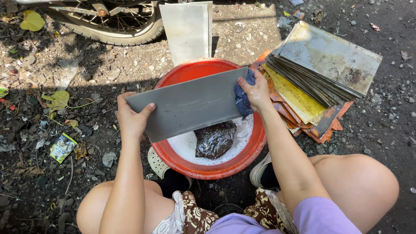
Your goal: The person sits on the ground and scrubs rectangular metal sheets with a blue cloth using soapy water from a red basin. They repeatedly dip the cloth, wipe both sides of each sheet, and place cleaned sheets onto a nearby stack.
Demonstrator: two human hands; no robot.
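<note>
I hold a grey rectangular plate [190, 104] tilted over a red basin [255, 143]. My left hand [131, 119] grips the plate's left end, thumb on its face. My right hand [256, 92] presses a dark blue cloth [242, 99] against the plate's right end. The basin holds soapy white water and a dark wet rag [215, 138] lying in it under the plate.
A stack of dirty plates, grey, yellow and orange [316, 78], lies on the ground to the right of the basin. A pale plate [187, 30] leans behind the basin. A wheel [110, 26] stands at the top left. Litter and leaves cover the dirt on the left.
</note>
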